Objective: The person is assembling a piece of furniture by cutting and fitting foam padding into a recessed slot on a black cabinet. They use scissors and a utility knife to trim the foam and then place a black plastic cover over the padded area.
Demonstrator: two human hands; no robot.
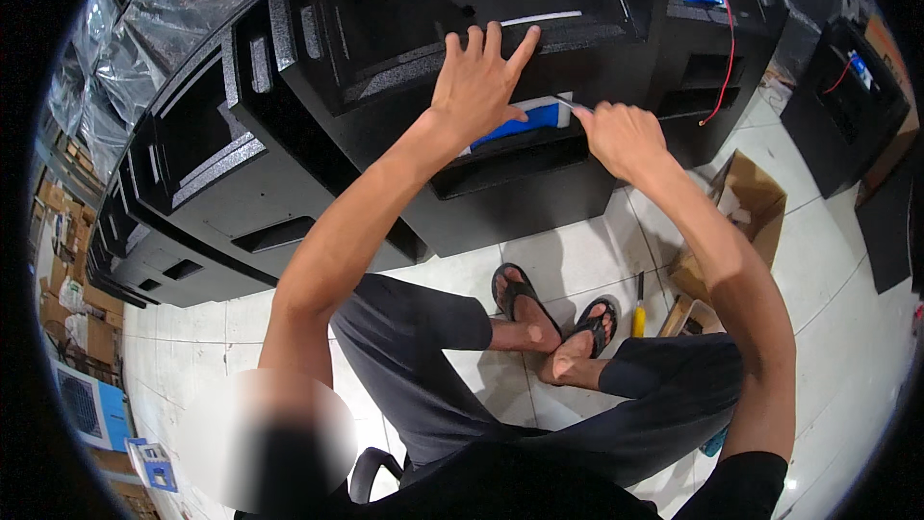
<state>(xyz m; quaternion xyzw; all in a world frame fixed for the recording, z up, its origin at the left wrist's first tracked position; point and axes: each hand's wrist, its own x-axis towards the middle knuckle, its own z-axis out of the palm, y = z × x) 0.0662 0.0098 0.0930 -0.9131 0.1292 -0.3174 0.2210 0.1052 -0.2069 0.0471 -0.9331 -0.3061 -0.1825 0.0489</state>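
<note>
The left hand (474, 87), fingers spread, rested on the cabinet (525, 217); the right (624, 138) gripped a thin tool (565, 102). The blue pack (527, 125) already lay inside, uncovered.

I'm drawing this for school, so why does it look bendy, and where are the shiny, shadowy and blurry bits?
In the head view, the wide lens bends the row of black cabinets and leaves dark corners; in that same head view, glare streaks the clear plastic sheeting, shadows darken the white tiles around the feet, and blur smears the left upper arm.
</note>
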